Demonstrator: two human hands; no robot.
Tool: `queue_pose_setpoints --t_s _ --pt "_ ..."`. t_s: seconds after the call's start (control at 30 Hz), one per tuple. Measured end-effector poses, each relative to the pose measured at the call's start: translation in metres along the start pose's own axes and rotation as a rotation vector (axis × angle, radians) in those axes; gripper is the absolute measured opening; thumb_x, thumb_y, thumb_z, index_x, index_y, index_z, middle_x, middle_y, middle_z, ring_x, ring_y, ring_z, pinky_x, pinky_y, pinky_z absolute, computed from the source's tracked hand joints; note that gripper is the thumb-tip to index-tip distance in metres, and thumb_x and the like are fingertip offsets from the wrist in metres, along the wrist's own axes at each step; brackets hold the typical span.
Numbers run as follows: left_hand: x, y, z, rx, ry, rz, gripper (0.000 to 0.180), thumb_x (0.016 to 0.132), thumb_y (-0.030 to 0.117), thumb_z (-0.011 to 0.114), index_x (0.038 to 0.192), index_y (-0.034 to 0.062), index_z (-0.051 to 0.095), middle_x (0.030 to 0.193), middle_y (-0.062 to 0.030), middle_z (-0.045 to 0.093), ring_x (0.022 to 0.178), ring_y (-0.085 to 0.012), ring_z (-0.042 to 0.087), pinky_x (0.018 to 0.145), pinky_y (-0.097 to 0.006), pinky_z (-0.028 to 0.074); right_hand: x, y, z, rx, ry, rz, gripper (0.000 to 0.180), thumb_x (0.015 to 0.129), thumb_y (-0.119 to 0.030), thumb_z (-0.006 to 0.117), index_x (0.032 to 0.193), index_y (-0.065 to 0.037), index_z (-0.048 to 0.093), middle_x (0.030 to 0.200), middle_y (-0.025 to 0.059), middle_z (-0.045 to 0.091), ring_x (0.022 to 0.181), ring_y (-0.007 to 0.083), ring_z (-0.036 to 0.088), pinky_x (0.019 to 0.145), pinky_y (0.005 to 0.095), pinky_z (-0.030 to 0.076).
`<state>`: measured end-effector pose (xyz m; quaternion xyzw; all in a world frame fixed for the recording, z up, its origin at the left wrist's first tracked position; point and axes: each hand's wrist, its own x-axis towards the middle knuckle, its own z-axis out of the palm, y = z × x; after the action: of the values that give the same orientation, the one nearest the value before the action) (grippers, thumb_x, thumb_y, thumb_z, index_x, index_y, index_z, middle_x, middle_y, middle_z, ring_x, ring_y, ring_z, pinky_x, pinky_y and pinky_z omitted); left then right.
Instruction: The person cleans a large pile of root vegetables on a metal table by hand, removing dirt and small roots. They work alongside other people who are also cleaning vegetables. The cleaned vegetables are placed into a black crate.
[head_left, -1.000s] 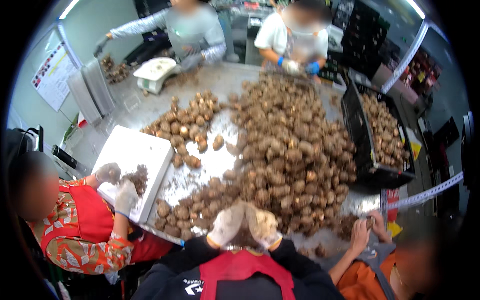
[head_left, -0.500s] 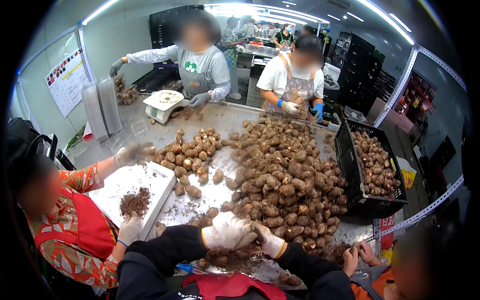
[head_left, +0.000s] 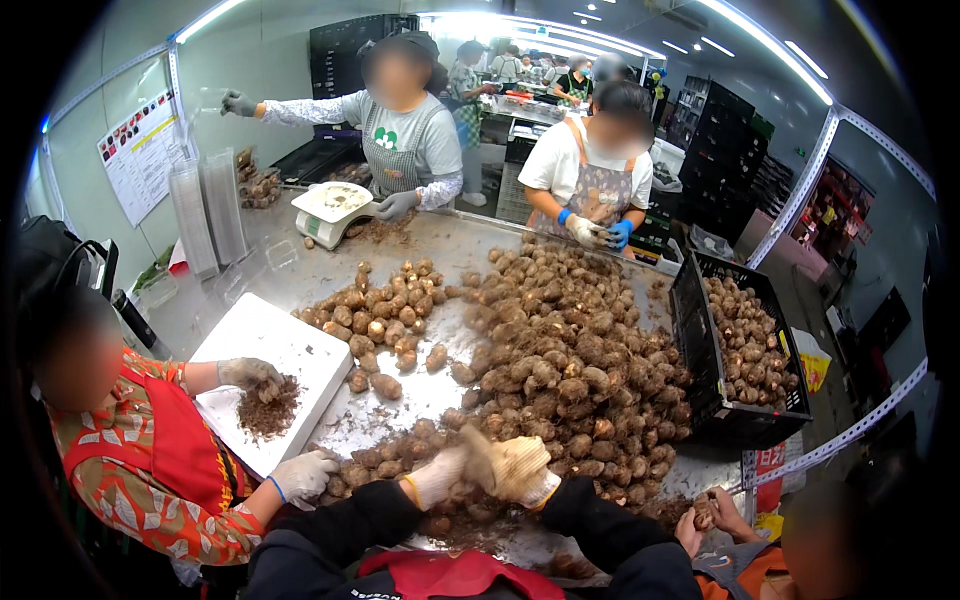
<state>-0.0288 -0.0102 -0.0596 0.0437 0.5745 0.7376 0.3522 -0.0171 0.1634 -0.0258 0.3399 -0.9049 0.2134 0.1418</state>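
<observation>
Both gloved hands meet just above the near edge of the metal table (head_left: pixel 300 275). The right hand (head_left: pixel 520 468) is closed around a brown tuber (head_left: pixel 478 455); its long axis runs up-left from that grip. The left hand (head_left: pixel 440 478) touches its lower end, fingers curled; whether it grips is unclear.

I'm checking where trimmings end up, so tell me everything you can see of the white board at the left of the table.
The white board is a flat rectangular slab, apparently foam or plastic, lying on the metal table at its left edge, turned at an angle. Its surface is smudged with dirt. A loose pile of brown scraps lies on the near part. A co-worker's gloved hand rests on the board by the pile; their other gloved hand is at its near corner. Brown tubers lie along its right side.
</observation>
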Motion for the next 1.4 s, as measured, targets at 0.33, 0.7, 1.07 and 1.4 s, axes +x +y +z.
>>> queue_pose_setpoints --t_s 0.33,0.7,1.07,1.4 --pt "-0.054 -0.021 0.007 1.023 -0.002 0.591 0.036 0.098 0.012 0.047 0.134 0.0066 0.052 0.132 -0.0125 0.053 0.126 -0.0201 0.050 0.105 -0.035 0.042 0.036 -0.053 -0.081 0.296 -0.236 -0.591 0.058 0.090 -0.035 0.060 0.135 0.000 0.048 0.129 0.0228 0.050 0.122 0.0396 0.048 0.105 0.0480 0.039" --pt "-0.063 0.013 -0.014 1.254 -0.120 0.952 0.043 0.095 0.008 0.043 0.137 0.0026 0.047 0.137 -0.0189 0.048 0.131 -0.0334 0.045 0.107 -0.041 0.039 0.031 -0.052 -0.092 0.488 0.022 -0.080 0.070 0.086 -0.028 0.069 0.143 -0.001 0.040 0.140 0.0252 0.043 0.128 0.0427 0.045 0.107 0.0464 0.040" --pt "-0.054 0.067 0.017 -0.513 0.041 0.182 0.047 0.104 0.044 0.039 0.127 0.0056 0.053 0.103 -0.0058 0.062 0.094 -0.0155 0.061 0.079 -0.028 0.054 0.021 -0.062 -0.069 0.108 0.227 0.227 0.079 0.077 -0.031 0.079 0.143 -0.006 0.044 0.133 0.0253 0.050 0.121 0.0408 0.050 0.100 0.0454 0.045" --pt "-0.022 -0.020 -0.023 0.742 0.292 0.787 0.033 0.103 0.016 0.048 0.131 0.0009 0.053 0.123 -0.0134 0.060 0.111 -0.0205 0.060 0.093 -0.033 0.050 0.006 -0.062 -0.026 0.254 0.194 0.359 0.068 0.079 -0.020 0.077 0.137 -0.002 0.047 0.116 0.0261 0.056 0.099 0.0413 0.062 0.080 0.0439 0.054"
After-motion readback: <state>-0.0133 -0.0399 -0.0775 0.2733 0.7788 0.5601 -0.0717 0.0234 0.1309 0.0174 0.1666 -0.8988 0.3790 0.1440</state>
